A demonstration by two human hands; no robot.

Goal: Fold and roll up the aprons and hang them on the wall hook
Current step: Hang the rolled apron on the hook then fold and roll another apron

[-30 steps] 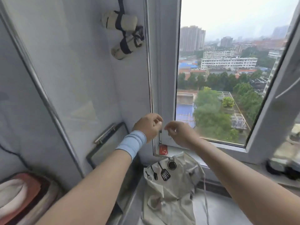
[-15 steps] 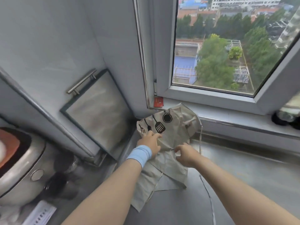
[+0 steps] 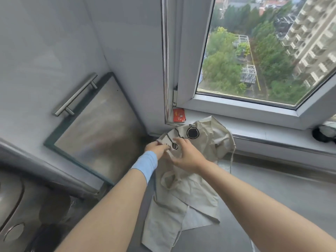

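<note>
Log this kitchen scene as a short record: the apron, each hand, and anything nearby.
item: beige apron with black utensil prints, crumpled on the grey counter
left: left hand, blue wristband, pinches the apron's top edge
right: right hand rests on the fabric, fingers spread
nearby: red card on the windowsill
stage: folding not yet begun
</note>
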